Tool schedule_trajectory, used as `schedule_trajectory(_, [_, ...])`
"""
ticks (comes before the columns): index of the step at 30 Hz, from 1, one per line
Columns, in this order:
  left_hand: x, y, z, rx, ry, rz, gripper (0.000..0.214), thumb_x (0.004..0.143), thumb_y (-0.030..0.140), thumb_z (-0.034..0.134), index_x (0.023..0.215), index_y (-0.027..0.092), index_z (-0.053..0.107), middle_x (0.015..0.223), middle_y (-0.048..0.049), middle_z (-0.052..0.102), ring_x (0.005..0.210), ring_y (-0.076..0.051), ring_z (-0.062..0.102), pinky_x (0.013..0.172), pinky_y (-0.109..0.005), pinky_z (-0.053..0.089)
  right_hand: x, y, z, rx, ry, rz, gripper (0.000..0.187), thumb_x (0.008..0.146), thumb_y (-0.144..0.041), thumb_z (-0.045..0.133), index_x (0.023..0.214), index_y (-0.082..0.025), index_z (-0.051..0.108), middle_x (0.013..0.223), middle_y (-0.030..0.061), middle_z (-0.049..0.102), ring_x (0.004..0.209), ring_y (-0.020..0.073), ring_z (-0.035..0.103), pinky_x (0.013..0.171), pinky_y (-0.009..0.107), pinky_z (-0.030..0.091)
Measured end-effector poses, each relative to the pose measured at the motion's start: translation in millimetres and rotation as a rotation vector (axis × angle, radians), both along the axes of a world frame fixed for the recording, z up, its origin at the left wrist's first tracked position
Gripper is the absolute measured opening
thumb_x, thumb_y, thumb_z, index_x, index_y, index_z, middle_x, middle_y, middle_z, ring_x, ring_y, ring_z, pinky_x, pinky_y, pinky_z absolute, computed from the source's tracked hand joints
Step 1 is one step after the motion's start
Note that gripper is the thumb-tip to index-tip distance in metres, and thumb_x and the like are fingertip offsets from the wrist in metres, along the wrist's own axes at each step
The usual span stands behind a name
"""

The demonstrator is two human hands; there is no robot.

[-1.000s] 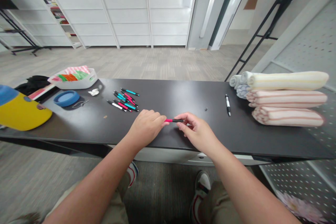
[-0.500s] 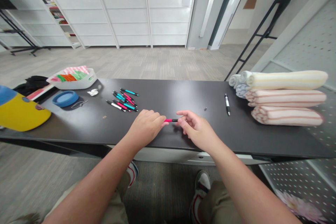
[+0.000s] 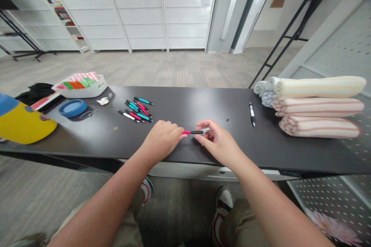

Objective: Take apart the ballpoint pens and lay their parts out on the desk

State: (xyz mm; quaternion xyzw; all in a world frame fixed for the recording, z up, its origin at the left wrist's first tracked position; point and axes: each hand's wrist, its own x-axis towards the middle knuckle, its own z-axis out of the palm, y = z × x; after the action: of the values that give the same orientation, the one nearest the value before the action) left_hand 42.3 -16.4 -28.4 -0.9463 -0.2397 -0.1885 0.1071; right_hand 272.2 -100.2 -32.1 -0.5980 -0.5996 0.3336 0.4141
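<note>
My left hand [image 3: 162,139] is closed around the rear of a red pen [image 3: 188,132], which it holds level above the table near the front edge. The pen's black grip end points to the right. My right hand [image 3: 218,139] is beside that end, with thumb and forefinger apart above and below the tip; whether they touch it I cannot tell. Several turquoise, red and white pens [image 3: 139,110] lie in a loose pile to the left. A white and black pen [image 3: 252,115] rests alone on the right, and a tiny dark piece [image 3: 227,119] lies nearer.
Rolled striped towels [image 3: 319,106] are stacked at the table's right end. On the left are a white basket [image 3: 84,92] of coloured cloths, a blue round lid [image 3: 72,109], a crumpled tissue [image 3: 102,101] and a yellow and blue visor-like object [image 3: 26,123].
My right hand's fingers have spread and moved off the pen's front end, so more of the black grip shows. The left hand keeps its hold in place.
</note>
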Motion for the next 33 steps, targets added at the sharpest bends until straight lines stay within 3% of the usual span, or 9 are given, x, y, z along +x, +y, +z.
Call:
schedule_trajectory(2, [0.1, 0.1, -0.3, 0.003, 0.0, 0.001, 0.032, 0.11, 0.039, 0.043, 0.101, 0.02, 0.067, 0.086, -0.0053, 0.068, 0.081, -0.023, 0.057, 0.075, -0.038, 0.035, 0.2, -0.2, 0.2, -0.006, -0.025, 0.006, 0.036, 0.095, -0.048, 0.066, 0.123, -0.026, 0.065, 0.108, 0.0033, 0.075, 0.066, 0.0141, 0.064, 0.063, 0.03, 0.05])
schedule_trajectory(5, [0.0, 0.0, -0.5, -0.01, 0.002, 0.005, 0.032, 0.11, 0.039, 0.044, 0.101, 0.019, 0.067, 0.087, -0.0058, 0.068, 0.082, -0.023, 0.058, 0.076, -0.038, 0.036, 0.3, -0.2, 0.0, -0.009, -0.11, 0.048, 0.028, 0.102, -0.048, 0.054, 0.109, -0.026, 0.071, 0.087, 0.0012, 0.074, 0.069, 0.0162, 0.065, 0.067, 0.03, 0.05])
schedule_trajectory(7, [0.1, -0.3, -0.2, -0.019, 0.0, 0.01, 0.032, 0.11, 0.038, 0.044, 0.101, 0.019, 0.067, 0.087, -0.0061, 0.068, 0.083, -0.023, 0.058, 0.076, -0.038, 0.036, 0.3, -0.1, -0.7, -0.004, -0.073, 0.039, 0.026, 0.099, -0.046, 0.061, 0.115, -0.026, 0.069, 0.092, 0.0016, 0.074, 0.069, 0.0162, 0.066, 0.066, 0.03, 0.05])
schedule_trajectory(10, [0.4, -1.0, 0.7, -0.023, -0.002, 0.011, 0.032, 0.11, 0.039, 0.044, 0.101, 0.019, 0.067, 0.086, -0.006, 0.068, 0.083, -0.023, 0.058, 0.076, -0.038, 0.036, 0.5, 0.1, -1.1, -0.013, 0.011, 0.015, 0.04, 0.096, -0.048, 0.065, 0.13, -0.027, 0.062, 0.105, 0.0034, 0.074, 0.07, 0.015, 0.066, 0.065, 0.03, 0.052])
schedule_trajectory(14, [0.7, -1.3, 1.8, -0.024, 0.009, 0.01, 0.033, 0.11, 0.038, 0.043, 0.1, 0.019, 0.067, 0.086, -0.0058, 0.068, 0.083, -0.024, 0.058, 0.076, -0.038, 0.036, 0.5, -0.1, -0.2, -0.021, -0.046, 0.061, 0.031, 0.103, -0.048, 0.052, 0.112, -0.025, 0.07, 0.083, 0.0012, 0.072, 0.066, 0.0153, 0.064, 0.064, 0.03, 0.05])
schedule_trajectory(19, [1.2, -0.7, 1.7, -0.034, 0.012, 0.023, 0.033, 0.11, 0.039, 0.043, 0.1, 0.019, 0.067, 0.087, -0.006, 0.068, 0.083, -0.024, 0.058, 0.076, -0.038, 0.037, -0.2, -0.1, 0.0, -0.004, 0.029, 0.02, 0.04, 0.096, -0.048, 0.064, 0.129, -0.026, 0.063, 0.104, 0.004, 0.073, 0.068, 0.0147, 0.066, 0.063, 0.029, 0.053])
schedule_trajectory(23, [1.2, -0.8, 1.5, -0.043, 0.017, 0.021, 0.033, 0.11, 0.039, 0.043, 0.1, 0.019, 0.067, 0.087, -0.0062, 0.069, 0.084, -0.024, 0.059, 0.076, -0.038, 0.037, 0.4, 0.2, -0.4, -0.039, -0.02, 0.044, 0.028, 0.101, -0.046, 0.056, 0.112, -0.024, 0.07, 0.078, 0.001, 0.07, 0.065, 0.016, 0.065, 0.059, 0.028, 0.05])
schedule_trajectory(28, [1.4, -1.1, 2.1, -0.048, 0.009, 0.023, 0.033, 0.11, 0.039, 0.044, 0.1, 0.018, 0.068, 0.088, -0.0065, 0.069, 0.084, -0.024, 0.059, 0.077, -0.038, 0.038, 1.0, 1.3, -2.9, -0.027, 0.069, 0.012, 0.042, 0.095, -0.048, 0.065, 0.131, -0.026, 0.062, 0.106, 0.0046, 0.073, 0.067, 0.0145, 0.066, 0.057, 0.028, 0.052])
schedule_trajectory(33, [1.5, -0.4, 1.7, -0.057, 0.025, 0.035, 0.035, 0.11, 0.04, 0.044, 0.1, 0.018, 0.068, 0.089, -0.007, 0.069, 0.084, -0.024, 0.06, 0.077, -0.038, 0.038, 2.5, 1.1, -2.1, -0.046, -0.009, 0.037, 0.03, 0.101, -0.047, 0.057, 0.11, -0.024, 0.073, 0.076, 0.0001, 0.069, 0.062, 0.0144, 0.062, 0.058, 0.027, 0.048])
